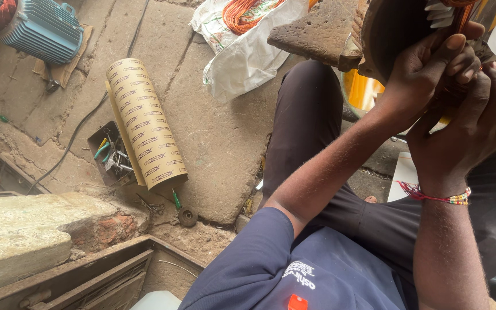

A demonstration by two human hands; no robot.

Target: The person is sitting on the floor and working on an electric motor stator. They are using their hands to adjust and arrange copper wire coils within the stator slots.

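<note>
Upper right, propped on a wooden block [322, 31]: motor stator [394, 34], copper windings at its rim. Left hand [426, 69] and right hand [477, 123] both clenched on the windings, apparently mid-seating; next likely calls for firm, even pressing. Far left, open metal box [96, 150] holding pliers and small tools; white bag [248, 54] holding copper wire.
</note>
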